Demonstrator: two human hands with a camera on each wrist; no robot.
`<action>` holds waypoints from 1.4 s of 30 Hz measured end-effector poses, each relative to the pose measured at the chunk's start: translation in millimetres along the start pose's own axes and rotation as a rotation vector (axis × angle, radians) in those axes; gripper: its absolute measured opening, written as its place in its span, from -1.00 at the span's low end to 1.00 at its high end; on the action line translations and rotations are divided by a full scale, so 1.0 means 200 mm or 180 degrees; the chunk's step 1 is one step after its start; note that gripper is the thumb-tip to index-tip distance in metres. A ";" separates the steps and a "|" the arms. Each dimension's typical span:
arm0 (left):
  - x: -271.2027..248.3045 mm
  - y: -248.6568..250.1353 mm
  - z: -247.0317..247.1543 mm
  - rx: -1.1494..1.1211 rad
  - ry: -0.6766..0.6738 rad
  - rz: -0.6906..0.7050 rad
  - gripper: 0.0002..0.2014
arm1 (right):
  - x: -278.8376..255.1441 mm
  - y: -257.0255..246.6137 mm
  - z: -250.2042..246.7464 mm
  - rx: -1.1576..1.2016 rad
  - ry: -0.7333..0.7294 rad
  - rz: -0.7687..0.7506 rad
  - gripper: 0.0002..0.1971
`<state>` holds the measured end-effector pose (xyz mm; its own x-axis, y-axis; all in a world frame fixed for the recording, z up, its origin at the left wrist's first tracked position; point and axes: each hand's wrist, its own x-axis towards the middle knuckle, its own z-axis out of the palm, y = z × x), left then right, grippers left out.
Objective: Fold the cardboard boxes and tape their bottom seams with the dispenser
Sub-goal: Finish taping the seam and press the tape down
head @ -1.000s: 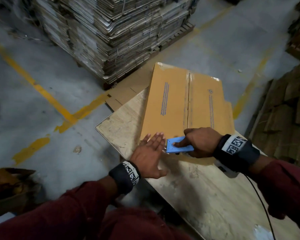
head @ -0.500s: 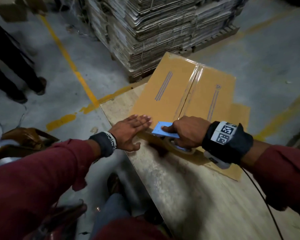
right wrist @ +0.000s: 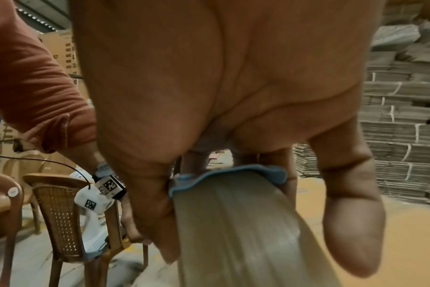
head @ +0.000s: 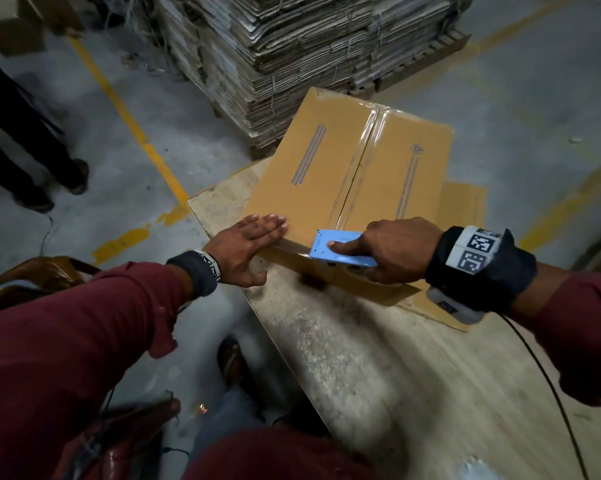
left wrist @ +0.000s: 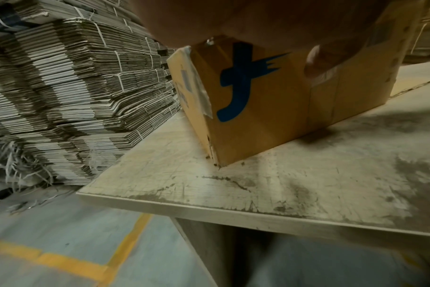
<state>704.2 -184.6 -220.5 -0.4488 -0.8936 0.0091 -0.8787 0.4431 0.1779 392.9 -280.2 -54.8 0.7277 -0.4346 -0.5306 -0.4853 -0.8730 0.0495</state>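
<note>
While the cardboard box [head: 347, 174] sits on the tabletop [head: 361, 358] with its seamed face up, the left hand [head: 245, 245] lies flat on its near left edge, fingers [head: 271, 223] straight and together, pressing down, holding nothing. Right hand [head: 385, 251] grips the blue tape dispenser [head: 340, 251] at the near end of the centre seam, index finger laid along its top plate, other fingers curled round the body. Clear tape [head: 368, 140] runs along the seam from the far edge to the dispenser. Box rests partly on a flat cardboard sheet [head: 465, 209] showing at its right. Left wrist view: box side with a blue logo [left wrist: 241, 85], tape end folded over the corner. Right wrist view: tape roll [right wrist: 233, 223] under the palm, fingers wrapped on it. Strapped stacks of flattened boxes [head: 309, 46] on a pallet beyond the tabletop; another person's legs [head: 22, 140] at far left.
</note>
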 end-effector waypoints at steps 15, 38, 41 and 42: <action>0.02 -0.01 0.03 0.0073 0.0195 0.0065 0.08 | -0.25 0.20 0.18 0.0310 -0.0501 0.0414 -0.41; 0.08 0.00 -0.10 0.0237 0.0374 0.0130 0.05 | 0.01 0.08 -0.04 0.0219 -0.0477 0.0363 -0.38; 0.21 0.38 0.00 0.0139 0.0412 0.0329 0.03 | 0.02 0.07 -0.04 0.0211 -0.0391 0.0352 -0.38; 0.26 0.47 0.04 0.0125 0.0323 0.0273 0.04 | 0.03 0.07 -0.06 0.0213 -0.0381 0.0348 -0.39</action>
<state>596.2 -188.9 -210.7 -0.5055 -0.8541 0.1223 -0.8444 0.5189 0.1336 395.2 -297.6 -47.5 0.6080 -0.4931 -0.6223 -0.5925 -0.8035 0.0579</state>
